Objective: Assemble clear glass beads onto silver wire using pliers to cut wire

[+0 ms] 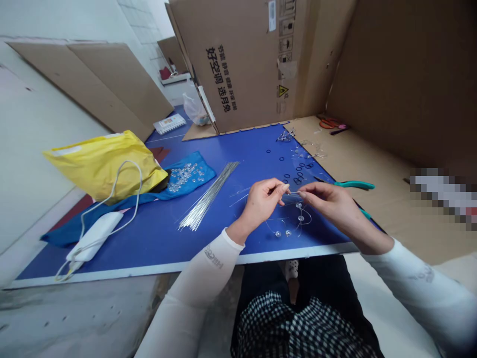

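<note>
Blue tabletop point(149, 238): white-edged along the front.
Left: I see a blue cloth point(204, 171) and a white corded block point(97, 234).
Middle: a bundle of silvery wires point(208, 201).
Right: black rings point(299, 174); nearer the edge, clear beads point(278, 233), their contact unclear to me.

Yellow bag point(119, 164) at left on the blue table point(160, 238), white plastic block point(97, 237) in front, its white cord point(141, 181) looped up across the bag. Flat white packet point(169, 123) and clear plastic bag point(193, 104) farther back, near a big upright cardboard box point(253, 59) with black print; folded cardboard sheet point(112, 84) stands by the left wall point(22, 104). Orange-handled scissors point(330, 124) back right.
</note>
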`<state>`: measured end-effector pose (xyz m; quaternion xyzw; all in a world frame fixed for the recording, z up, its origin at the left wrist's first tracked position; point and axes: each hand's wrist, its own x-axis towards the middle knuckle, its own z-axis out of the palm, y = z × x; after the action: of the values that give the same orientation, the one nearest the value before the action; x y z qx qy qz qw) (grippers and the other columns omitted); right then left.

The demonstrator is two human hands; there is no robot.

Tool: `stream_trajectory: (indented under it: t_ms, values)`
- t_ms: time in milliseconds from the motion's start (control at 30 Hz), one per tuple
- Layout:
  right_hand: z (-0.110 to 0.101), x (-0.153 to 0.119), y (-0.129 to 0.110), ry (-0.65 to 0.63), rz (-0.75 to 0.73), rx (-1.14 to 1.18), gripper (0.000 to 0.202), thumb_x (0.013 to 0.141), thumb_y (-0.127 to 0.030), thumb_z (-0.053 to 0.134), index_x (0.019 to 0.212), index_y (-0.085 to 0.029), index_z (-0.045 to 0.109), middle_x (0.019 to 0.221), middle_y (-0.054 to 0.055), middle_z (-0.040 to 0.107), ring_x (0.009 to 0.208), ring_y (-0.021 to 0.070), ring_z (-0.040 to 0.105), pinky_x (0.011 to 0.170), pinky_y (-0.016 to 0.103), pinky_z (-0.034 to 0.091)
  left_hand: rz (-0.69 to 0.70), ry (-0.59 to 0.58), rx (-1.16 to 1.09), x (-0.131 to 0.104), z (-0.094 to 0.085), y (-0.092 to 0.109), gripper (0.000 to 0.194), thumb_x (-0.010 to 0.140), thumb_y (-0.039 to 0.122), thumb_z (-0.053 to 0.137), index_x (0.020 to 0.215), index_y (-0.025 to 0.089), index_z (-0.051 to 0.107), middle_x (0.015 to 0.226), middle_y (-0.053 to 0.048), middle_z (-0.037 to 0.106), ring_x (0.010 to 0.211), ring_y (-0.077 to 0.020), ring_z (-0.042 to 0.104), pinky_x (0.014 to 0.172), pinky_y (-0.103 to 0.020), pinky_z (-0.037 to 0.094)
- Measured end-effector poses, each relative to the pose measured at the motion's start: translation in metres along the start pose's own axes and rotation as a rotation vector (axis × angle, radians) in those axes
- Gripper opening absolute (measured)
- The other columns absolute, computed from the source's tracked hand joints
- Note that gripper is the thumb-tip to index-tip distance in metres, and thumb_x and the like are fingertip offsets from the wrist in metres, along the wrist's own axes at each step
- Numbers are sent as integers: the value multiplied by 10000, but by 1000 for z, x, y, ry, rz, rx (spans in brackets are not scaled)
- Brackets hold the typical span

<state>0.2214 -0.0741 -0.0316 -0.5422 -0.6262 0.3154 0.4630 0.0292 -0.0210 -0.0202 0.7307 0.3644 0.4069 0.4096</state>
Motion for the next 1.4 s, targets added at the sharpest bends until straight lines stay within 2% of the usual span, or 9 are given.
stream_trajectory:
  t_ms: [100,233,367,467,633,700,1000,1167,1400]
  values:
    - [5,7,4,31,47,150,208,817,-432,709,780,-227,724,724,10,696,652,158,604,626,296,476,-6,-5,12,1,-1,0,236,932,348,607,798,169,686,615,22,641,574,-105,646,581,-218,477]
    - [4,6,2,106,81,201,199,788,-414,742,749,-221,712,684,-3,647,633,140,545,594,275,435,3,-15,31,2,0,-1,230,933,340,603,797,169,673,641,26,642,575,-100,651,579,-213,471]
    - [6,3,-1,124,90,214,190,809,-402,725,743,-227,700,671,-7,625,631,141,537,576,270,429,31,-31,17,1,0,-2,227,933,335,597,786,174,658,701,18,661,594,-98,657,577,-214,471]
    - [7,2,-3,145,47,141,181,838,-393,693,774,-224,701,695,-1,648,645,151,566,597,281,446,56,-40,21,1,-1,-2,250,937,356,592,773,175,646,688,19,649,596,-102,654,576,-217,470]
    - [7,-2,-6,196,-123,-104,131,883,-330,625,820,-237,693,813,29,711,764,198,643,746,343,492,116,-37,101,1,-2,-4,272,950,375,584,770,181,647,658,22,635,600,-104,648,598,-224,470]
    - [7,-2,-6,210,-136,-124,119,887,-307,615,818,-241,687,819,28,713,767,199,647,753,345,490,131,-37,119,1,-2,-4,272,953,373,583,772,181,651,653,23,632,601,-103,648,599,-225,465]
    - [10,-3,-2,224,-33,23,132,876,-338,654,812,-231,696,746,6,676,673,160,590,642,303,447,149,-40,70,1,-2,-2,231,945,320,598,780,174,666,680,20,652,592,-92,658,578,-206,480]
    - [10,-2,-4,229,12,86,133,851,-347,680,799,-228,704,744,6,668,682,154,581,647,298,439,122,-35,30,1,-1,-3,194,933,301,611,830,167,708,780,-10,720,594,-90,674,566,-195,512]
    - [7,-2,-4,183,91,209,161,825,-377,720,779,-223,713,719,-2,645,690,145,553,661,293,431,97,-52,-6,2,-2,1,166,914,232,614,830,144,725,796,-26,736,565,-79,661,547,-182,514]
